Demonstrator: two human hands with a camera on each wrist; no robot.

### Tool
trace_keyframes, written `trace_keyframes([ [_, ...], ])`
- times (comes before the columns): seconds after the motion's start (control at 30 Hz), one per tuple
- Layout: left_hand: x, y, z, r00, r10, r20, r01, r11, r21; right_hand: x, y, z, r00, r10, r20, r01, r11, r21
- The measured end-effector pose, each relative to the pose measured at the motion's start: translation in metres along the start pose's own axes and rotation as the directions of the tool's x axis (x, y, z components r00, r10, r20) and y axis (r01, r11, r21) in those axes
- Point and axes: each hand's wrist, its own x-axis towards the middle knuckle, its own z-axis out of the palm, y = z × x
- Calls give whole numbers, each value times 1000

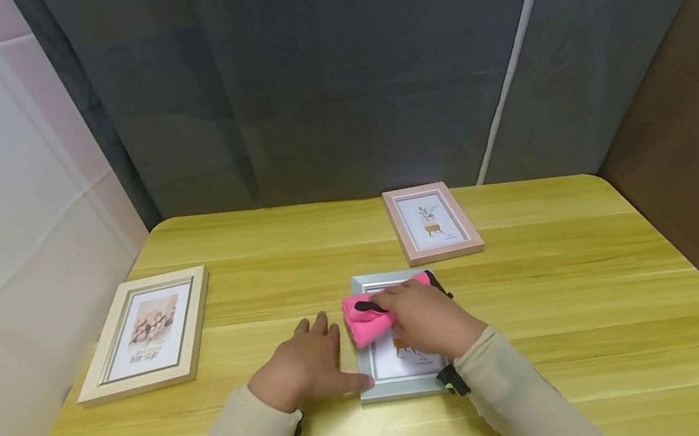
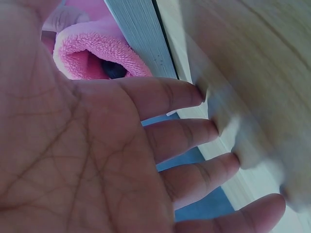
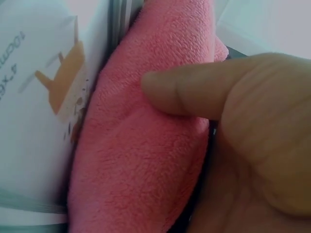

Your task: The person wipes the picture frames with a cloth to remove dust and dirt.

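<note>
A silver-grey picture frame (image 1: 403,389) lies flat on the wooden table, a print of a potted plant behind its pane. My right hand (image 1: 427,319) grips a folded pink cloth (image 1: 368,326) with black trim and holds it against the frame's upper part. In the right wrist view the thumb (image 3: 184,90) presses into the fluffy cloth (image 3: 141,141) beside the print. My left hand (image 1: 310,365) rests at the frame's left side, thumb at its lower left corner. Its fingers (image 2: 180,138) are spread, fingertips at the table in the left wrist view.
A pink picture frame (image 1: 475,241) lies farther back, right of the middle. At the left edge of the table (image 1: 248,262) lies a cream picture frame (image 1: 198,310). A dark grey curtain (image 1: 304,83) hangs behind, with a white panel (image 1: 3,185) left and a brown one (image 1: 698,124) right.
</note>
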Motion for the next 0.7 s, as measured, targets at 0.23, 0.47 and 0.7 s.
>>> trace_keyframes([
  [0.23, -1, 0, -1, 1000, -18, 3, 18, 1000, -4, -7, -7, 0, 999, -25, 31, 26, 999, -24],
  [0.47, -1, 1, -1, 999, -31, -14, 31, 999, -22, -27, -15, 5, 991, -137, 5, 137, 982, -128],
  [0.7, -2, -1, 1, 999, -21, -38, 22, 1000, 9, -45, -17, 15, 982, -190, -15, 185, 969, -161],
])
